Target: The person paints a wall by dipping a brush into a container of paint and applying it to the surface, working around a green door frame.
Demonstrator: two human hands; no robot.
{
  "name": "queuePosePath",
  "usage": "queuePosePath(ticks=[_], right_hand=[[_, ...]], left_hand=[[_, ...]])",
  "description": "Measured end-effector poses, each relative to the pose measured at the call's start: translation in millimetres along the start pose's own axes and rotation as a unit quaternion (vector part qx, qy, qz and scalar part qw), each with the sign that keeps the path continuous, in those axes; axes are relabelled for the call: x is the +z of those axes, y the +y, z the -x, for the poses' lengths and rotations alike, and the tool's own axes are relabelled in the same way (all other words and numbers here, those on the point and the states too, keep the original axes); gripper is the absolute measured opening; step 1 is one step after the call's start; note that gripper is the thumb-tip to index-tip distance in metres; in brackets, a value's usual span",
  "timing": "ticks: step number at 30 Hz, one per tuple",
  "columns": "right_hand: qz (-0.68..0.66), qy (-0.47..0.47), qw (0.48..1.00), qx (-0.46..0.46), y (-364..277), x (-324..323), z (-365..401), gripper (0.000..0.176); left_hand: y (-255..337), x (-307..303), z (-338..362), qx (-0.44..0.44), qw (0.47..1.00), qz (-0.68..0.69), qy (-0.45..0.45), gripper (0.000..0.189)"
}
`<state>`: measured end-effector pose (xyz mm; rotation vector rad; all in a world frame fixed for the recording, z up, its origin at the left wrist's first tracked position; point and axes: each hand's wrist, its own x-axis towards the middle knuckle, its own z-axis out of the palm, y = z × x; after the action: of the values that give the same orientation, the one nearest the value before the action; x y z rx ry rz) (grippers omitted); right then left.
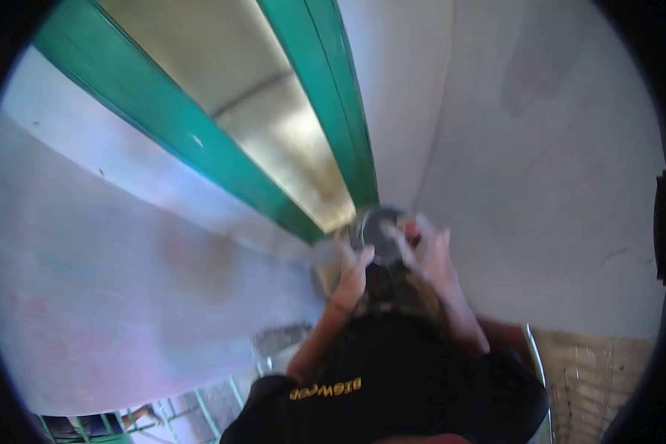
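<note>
A round dark container [383, 235] with a pale rim is in front of my torso, blurred by motion. My left hand [354, 268] is at its left side, the thumb on the rim and the fingers bent around the edge. At the right, my right hand [433, 255] reaches over the container and holds a small red object [411, 229] that is too smeared to name. What the container has inside cannot be made out.
A green frame [331, 96] around a yellowish pane rises ahead. Pale walls [540, 170] stand on both sides. Green scaffold bars [203, 414] and part of another person [89, 425] show at the lower left. Ridged brown sheeting [592, 377] lies at the lower right.
</note>
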<state>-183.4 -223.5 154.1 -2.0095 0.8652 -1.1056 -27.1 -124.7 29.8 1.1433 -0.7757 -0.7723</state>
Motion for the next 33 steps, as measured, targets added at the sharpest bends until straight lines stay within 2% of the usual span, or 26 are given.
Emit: queuePosePath(ticks=[1,2,3,6,8,11,14,17,23,26,33], right_hand=[[0.046,0.002,0.999,0.012,5.0,6.2,0.8,0.021],[0.096,0.008,0.995,0.013,10.2,10.8,0.1,0.022],[0.098,0.022,0.995,0.012,15.1,16.0,-0.2,0.022],[0.101,0.066,0.993,-0.008,27.2,24.4,0.4,0.023],[0.097,0.075,0.992,-0.018,32.7,29.8,0.3,0.025],[0.139,0.027,0.990,0.004,42.0,33.2,4.0,0.026],[0.108,0.050,0.993,-0.004,43.9,36.5,3.6,0.023],[0.126,0.029,0.991,0.013,50.6,36.8,2.3,0.022],[-0.021,0.052,0.987,0.152,61.9,19.8,2.1,0.021],[-0.161,0.090,0.966,0.182,78.4,22.7,5.5,0.021],[-0.166,0.103,0.958,0.212,78.7,19.4,16.8,0.024]], left_hand=[[-5.7,-0.5,-5.0,0.017,1.000,-0.025,-0.003,0.090],[15.2,14.4,-4.1,-0.014,0.998,0.065,0.002,0.091],[14.2,15.7,-10.4,-0.008,0.997,0.073,0.000,0.103],[4.4,16.2,-9.0,-0.016,0.996,0.082,0.038,0.112],[6.6,18.0,-7.2,-0.020,0.996,0.072,0.049,0.112],[2.5,17.7,-2.8,-0.016,0.997,0.056,0.052,0.112],[-8.1,13.6,-6.9,-0.001,0.998,0.052,0.048,0.111],[-10.9,15.5,-5.4,-0.012,0.997,0.056,0.054,0.110],[-12.3,8.8,-8.5,-0.034,0.997,0.020,0.073,0.105],[-10.4,7.7,-8.2,-0.045,0.996,0.013,0.078,0.103],[-13.0,5.5,-1.6,-0.050,0.996,0.003,0.075,0.101]])
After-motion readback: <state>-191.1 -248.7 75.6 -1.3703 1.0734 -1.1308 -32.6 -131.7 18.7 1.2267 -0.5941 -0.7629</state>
